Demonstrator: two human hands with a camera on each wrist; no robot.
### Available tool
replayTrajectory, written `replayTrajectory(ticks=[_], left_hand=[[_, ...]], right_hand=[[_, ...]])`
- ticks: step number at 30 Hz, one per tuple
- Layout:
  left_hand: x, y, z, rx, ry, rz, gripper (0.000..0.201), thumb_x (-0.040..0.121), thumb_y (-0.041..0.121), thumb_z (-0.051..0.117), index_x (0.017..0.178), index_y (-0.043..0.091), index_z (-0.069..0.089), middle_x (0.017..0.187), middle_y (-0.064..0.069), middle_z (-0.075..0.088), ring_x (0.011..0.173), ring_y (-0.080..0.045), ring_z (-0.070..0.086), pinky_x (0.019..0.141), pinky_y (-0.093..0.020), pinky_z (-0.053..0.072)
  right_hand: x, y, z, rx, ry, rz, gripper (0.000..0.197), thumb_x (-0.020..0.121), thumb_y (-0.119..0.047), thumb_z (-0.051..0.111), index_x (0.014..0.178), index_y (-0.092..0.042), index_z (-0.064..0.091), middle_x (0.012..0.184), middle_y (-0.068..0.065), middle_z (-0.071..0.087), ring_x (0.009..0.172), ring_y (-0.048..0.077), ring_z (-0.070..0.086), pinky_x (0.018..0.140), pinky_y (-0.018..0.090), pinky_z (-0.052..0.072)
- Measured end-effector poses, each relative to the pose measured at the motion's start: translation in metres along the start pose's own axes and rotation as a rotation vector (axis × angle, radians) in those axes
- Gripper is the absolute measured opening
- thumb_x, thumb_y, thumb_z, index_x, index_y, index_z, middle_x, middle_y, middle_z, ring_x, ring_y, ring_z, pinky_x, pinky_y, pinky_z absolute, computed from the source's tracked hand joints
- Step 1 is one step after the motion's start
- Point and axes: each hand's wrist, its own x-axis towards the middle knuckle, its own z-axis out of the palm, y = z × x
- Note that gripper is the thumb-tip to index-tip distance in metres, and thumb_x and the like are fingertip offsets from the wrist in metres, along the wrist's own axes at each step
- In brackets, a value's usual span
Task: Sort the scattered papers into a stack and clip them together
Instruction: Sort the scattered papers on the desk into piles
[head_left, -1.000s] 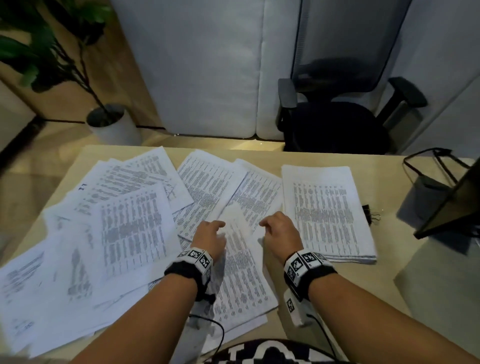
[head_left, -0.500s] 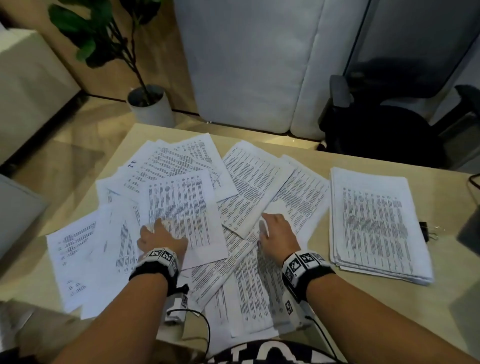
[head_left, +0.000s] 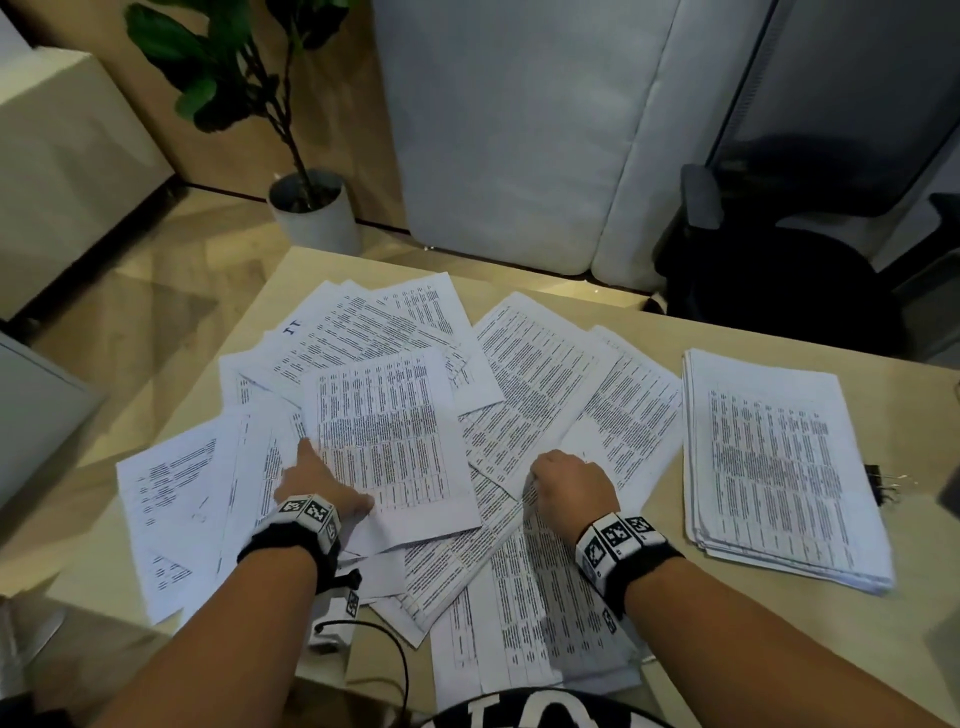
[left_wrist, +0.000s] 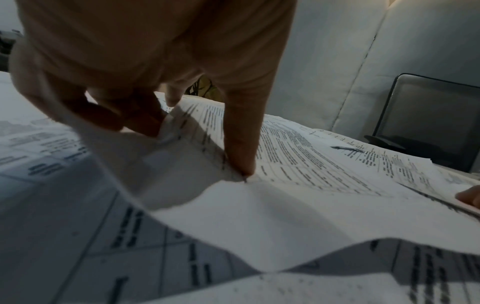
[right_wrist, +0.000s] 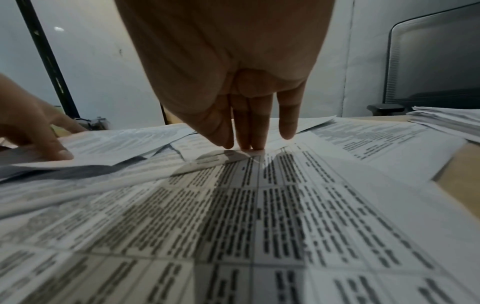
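Papers (head_left: 387, 431) under both hands' fingers (right_wrist: 257, 131).

Dim room: pale wall panels (head_left: 498, 130), wooden floor (head_left: 171, 291), potted plant (head_left: 291, 130), black office chair (head_left: 779, 280).

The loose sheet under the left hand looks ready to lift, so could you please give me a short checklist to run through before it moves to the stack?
1. Left hand has a grip on the loose sheet: ok, thumb on top, fingers curled under its edge.
2. Sheet free of overlap: ok, it lies on top.
3. Right hand pins the papers below: ok, straight fingertips press down.
4. Stack squared: not ok, edges fan slightly.
5. Binder clip within reach: ok, beside the stack.
6. Single sheet picked: cannot tell.
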Motion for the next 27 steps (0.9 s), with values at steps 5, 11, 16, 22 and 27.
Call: replayTrajectory(ticks=[5,11,16,22,27], left_hand=[[-0.014,-0.004,0.012,-0.270,0.055,0.245,0.051,0.081,0.011,0.068,0.126,0.008,0.046,0.107,-0.015,0.062,0.097,-0.032,0.060,0.079,-0.036,0.050],[-0.032,-0.002,0.012,-0.478,-0.037,0.502,0.016,0.082,0.006,0.066,0.092,0.019,0.060,0.085,-0.001,0.068,0.078,-0.020,0.065,0.070,-0.034,0.054],[-0.017,0.012,0.007,-0.558,0.053,0.327,0.029,0.089,0.023,0.063,0.117,0.019,0.059,0.107,0.004,0.064,0.094,-0.021,0.064,0.082,-0.033,0.053],[0.014,0.048,-0.013,-0.363,0.128,-0.019,0.054,0.085,0.025,0.065,0.127,-0.005,0.049,0.126,-0.025,0.053,0.110,-0.039,0.057,0.088,-0.044,0.051],[0.033,0.069,-0.008,-0.244,0.113,-0.150,0.087,0.071,0.040,0.073,0.139,0.008,0.029,0.141,-0.020,0.033,0.122,-0.040,0.045,0.092,-0.049,0.045]], right_hand=[[0.012,-0.014,-0.004,0.276,0.082,0.080,0.036,0.092,-0.025,0.051,0.127,-0.016,0.054,0.115,0.007,0.058,0.109,0.028,0.055,0.085,0.035,0.046],[0.034,-0.024,-0.002,1.051,0.032,0.289,0.066,0.089,-0.025,0.065,0.144,-0.014,0.028,0.131,0.008,0.052,0.125,0.028,0.051,0.105,0.046,0.043],[0.038,-0.013,-0.001,0.988,0.204,0.415,0.029,0.089,-0.023,0.064,0.116,-0.013,0.055,0.104,0.002,0.063,0.096,0.023,0.060,0.085,0.036,0.051],[0.027,0.018,0.006,0.744,0.291,0.568,0.016,0.087,-0.014,0.060,0.096,-0.001,0.057,0.089,0.017,0.062,0.080,0.032,0.063,0.064,0.035,0.053],[0.011,0.034,0.006,0.636,0.187,0.532,0.017,0.088,-0.016,0.059,0.092,0.000,0.055,0.087,0.016,0.061,0.082,0.030,0.061,0.067,0.033,0.050]])
